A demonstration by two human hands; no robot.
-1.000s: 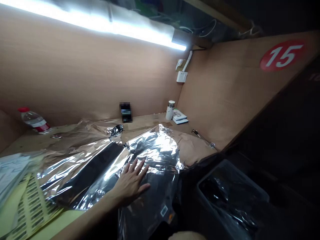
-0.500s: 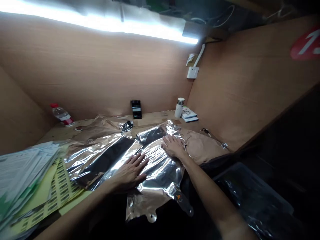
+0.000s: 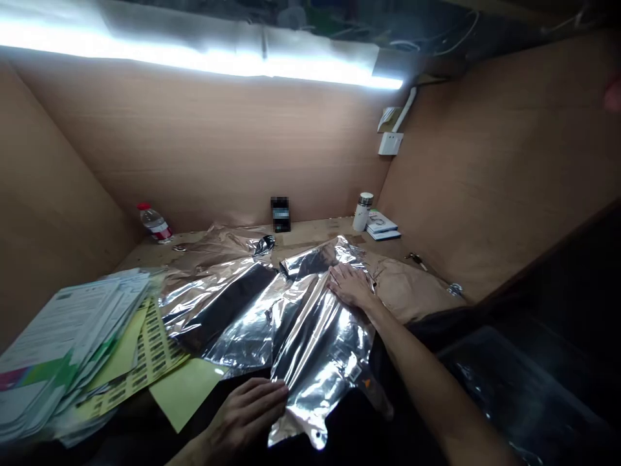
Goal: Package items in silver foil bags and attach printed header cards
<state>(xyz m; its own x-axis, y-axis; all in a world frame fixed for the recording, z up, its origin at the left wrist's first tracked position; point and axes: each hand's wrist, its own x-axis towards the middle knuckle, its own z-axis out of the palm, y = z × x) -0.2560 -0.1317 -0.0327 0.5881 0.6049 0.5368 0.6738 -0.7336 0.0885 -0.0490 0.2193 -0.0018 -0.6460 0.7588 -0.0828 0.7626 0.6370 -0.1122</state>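
A shiny silver foil sheet (image 3: 310, 343) lies in the middle, its lower end hanging over the table's front edge with a rounded tab at the bottom. My right hand (image 3: 350, 285) rests flat on its upper part, fingers apart. My left hand (image 3: 255, 408) is at the sheet's lower left edge, fingers together and pinching that edge; the thumb is hidden. More crumpled foil (image 3: 218, 304) with a dark reflecting area spreads to the left, and a dull brownish foil piece (image 3: 412, 288) lies to the right.
Papers (image 3: 72, 330) and yellow label sheets (image 3: 158, 343) are stacked at the left. A bottle (image 3: 158, 226), a phone (image 3: 281, 215), a white flask (image 3: 362, 212) and small boxes (image 3: 382, 223) stand along the back. A clear plastic bin (image 3: 514, 375) sits low at the right.
My left hand has moved down from the foil's surface to its lower left edge and closed. The foil's lower part is drawn into lengthwise folds. The view has shifted left.
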